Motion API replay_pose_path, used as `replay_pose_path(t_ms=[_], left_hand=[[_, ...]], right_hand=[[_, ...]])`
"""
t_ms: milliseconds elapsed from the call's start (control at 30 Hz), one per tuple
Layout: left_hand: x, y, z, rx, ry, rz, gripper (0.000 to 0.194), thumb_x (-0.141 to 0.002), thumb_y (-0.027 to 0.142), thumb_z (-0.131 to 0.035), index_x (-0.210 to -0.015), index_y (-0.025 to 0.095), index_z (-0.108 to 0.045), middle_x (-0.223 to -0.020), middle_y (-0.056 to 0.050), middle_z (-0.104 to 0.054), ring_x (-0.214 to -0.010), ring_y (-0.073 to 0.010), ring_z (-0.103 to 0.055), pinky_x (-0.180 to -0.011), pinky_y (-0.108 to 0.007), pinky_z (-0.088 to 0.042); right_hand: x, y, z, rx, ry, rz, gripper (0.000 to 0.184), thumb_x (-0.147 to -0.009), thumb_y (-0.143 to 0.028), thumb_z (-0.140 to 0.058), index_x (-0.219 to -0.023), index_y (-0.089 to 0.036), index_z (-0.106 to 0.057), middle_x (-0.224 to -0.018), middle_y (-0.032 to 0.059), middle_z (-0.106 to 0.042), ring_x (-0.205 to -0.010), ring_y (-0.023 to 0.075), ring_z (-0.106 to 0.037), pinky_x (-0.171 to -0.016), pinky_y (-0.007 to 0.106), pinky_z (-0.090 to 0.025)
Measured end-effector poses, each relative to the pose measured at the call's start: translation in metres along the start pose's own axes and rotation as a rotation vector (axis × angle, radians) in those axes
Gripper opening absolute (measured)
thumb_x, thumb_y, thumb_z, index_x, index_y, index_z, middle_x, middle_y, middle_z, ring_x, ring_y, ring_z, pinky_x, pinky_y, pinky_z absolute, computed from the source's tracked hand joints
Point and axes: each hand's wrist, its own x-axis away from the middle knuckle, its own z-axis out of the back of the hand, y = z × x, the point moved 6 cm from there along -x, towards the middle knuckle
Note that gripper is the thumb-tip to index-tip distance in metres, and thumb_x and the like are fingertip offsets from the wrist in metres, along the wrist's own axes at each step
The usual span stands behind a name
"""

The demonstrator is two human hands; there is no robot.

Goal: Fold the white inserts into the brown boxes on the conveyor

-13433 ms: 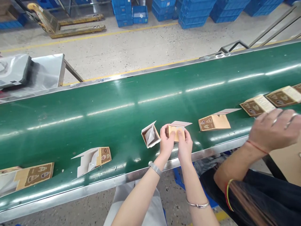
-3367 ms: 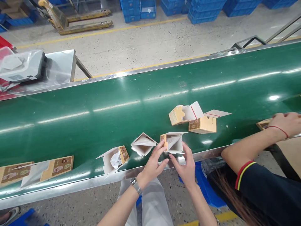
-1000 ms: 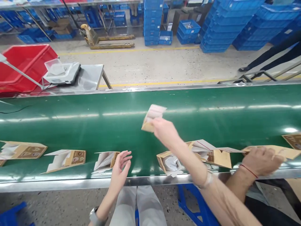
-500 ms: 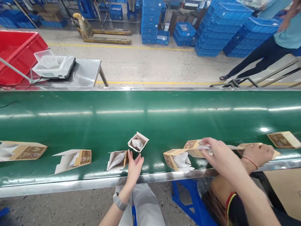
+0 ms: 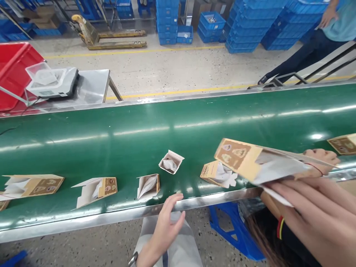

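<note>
Near the belt's front edge hovers my left hand [image 5: 168, 224], fingers apart and holding nothing. My right hand [image 5: 319, 209] grips an open carton [image 5: 237, 157], brown and tan with printed pictures, raised above the belt and tilted with its open end toward me. White material shows inside it. On the belt below stands another open carton [image 5: 210, 171] with a white pouch. Beyond my left hand are a small open carton [image 5: 158, 182] lying on its side and an upright one [image 5: 178, 167], each with a white packet inside.
The green conveyor belt [image 5: 133, 141] carries more open cartons [image 5: 111, 185] at left. A co-worker's hand [image 5: 319, 159] with a red string bracelet is behind my held carton. A scale [image 5: 52, 87] stands on a metal table across the belt. A blue stool [image 5: 236, 233] is below.
My right hand has lifted a carton off the belt and brought it closer to me. My left hand has drawn back from the small cartons to the belt's front edge. The view has tilted.
</note>
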Motion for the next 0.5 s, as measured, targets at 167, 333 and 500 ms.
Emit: replay_pose_path(t_ms=[167, 333, 500], left_hand=[[-0.007, 0.028, -0.014, -0.105, 0.042, -0.363, 0.082, -0.086, 0.024, -0.072, -0.154, 0.039, -0.028, -0.168, -0.007, -0.026, -0.154, -0.0307, -0.031, -0.12, -0.054, -0.04], [-0.032, -0.002, -0.043, 0.0, 0.047, -0.372, 0.058, -0.095, 0.019, -0.058, -0.146, 0.033, -0.036, -0.163, -0.011, -0.035, -0.152, -0.0269, -0.036, -0.122, -0.052, -0.037], [-0.047, -0.045, -0.06, 0.048, 0.02, -0.376, 0.042, -0.096, 0.019, -0.054, -0.135, 0.029, -0.043, -0.162, -0.015, -0.037, -0.152, -0.0277, -0.036, -0.12, -0.055, -0.038]], right_hand=[[0.023, -0.061, -0.036, 0.222, -0.121, 0.329, 0.047, -0.088, -0.021, -0.048, -0.129, -0.037, -0.065, -0.103, 0.0033, -0.078, -0.09, 0.0298, -0.07, -0.074, 0.047, -0.054], [0.055, -0.056, -0.129, 0.199, -0.274, 0.29, 0.027, -0.088, -0.003, -0.049, -0.095, -0.018, -0.07, -0.084, 0.0078, -0.075, -0.073, 0.0234, -0.069, -0.059, 0.035, -0.054], [0.109, -0.023, -0.172, -0.156, -0.058, -0.023, 0.032, -0.094, -0.009, -0.053, -0.121, -0.025, -0.06, -0.107, 0.0103, -0.071, -0.094, 0.0245, -0.073, -0.075, 0.037, -0.063]])
